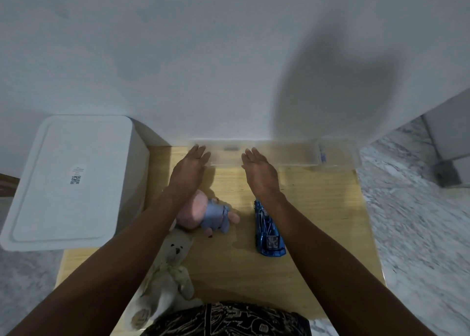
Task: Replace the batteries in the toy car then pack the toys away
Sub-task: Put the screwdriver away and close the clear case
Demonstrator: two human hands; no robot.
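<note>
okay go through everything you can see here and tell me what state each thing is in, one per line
left hand: open, fingers straight, at the clear box's near wall
right hand: open, fingers straight, at the same wall
clear plastic box: against the wall, contents not clear
blue toy car: lying on the wooden table, untouched
pink plush: lying on its side
white teddy bear: lying face up
white bin: lid closed

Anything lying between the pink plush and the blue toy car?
No. In the head view only bare wooden table separates the pink plush from the blue toy car.
</note>
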